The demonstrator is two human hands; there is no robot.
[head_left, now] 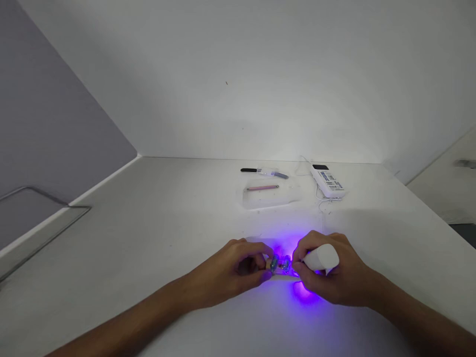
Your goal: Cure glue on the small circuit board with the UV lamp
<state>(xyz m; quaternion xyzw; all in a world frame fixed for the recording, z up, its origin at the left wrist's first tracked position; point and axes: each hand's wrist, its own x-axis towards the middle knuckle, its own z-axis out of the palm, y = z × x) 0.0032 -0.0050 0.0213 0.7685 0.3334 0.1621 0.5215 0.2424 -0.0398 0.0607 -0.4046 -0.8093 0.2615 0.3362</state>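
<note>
My left hand (232, 270) pinches the near end of a small glossy piece with blue-green parts (275, 264), thumb below and fingers above. Its exact kind is too small to make out. In my right hand (344, 275), closed fingers grip a white handheld UV lamp (323, 258), its rounded end toward me. Violet light (305, 292) spills from beneath that hand onto the white tabletop and over the glossy piece. The lamp's lit end and the far end of the piece are hidden by my right fingers.
Farther back lie a black-handled tool (248, 170), a pink stick (262, 187) on a clear or white tray (269, 204), and a white device with a printed label (329, 182) and thin cable. A dark cord (44, 242) crosses the left side. A wall stands behind.
</note>
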